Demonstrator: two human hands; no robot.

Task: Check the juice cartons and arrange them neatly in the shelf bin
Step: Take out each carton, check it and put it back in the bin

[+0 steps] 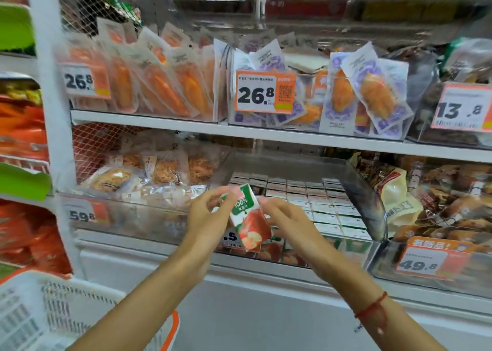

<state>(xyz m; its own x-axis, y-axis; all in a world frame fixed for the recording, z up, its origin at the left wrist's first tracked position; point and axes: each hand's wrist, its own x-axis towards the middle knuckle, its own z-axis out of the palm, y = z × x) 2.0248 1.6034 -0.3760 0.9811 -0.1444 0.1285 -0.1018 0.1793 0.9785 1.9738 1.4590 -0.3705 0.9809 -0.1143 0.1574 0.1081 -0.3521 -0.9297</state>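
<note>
At the centre of the frame, in front of the clear shelf bin (359, 180), both hands hold one tilted juice carton (249, 217) marked 100% with apples on it: the left hand (207, 215) has its grip pinching the carton's upper left edge, and the right hand (287, 221) has its grip curled against the carton's right side. Behind it the bin holds rows of cartons (319, 204) standing close together. A white basket (40, 310) sits at the lower left, and a red string bracelet (372, 306) circles the right wrist.
</note>
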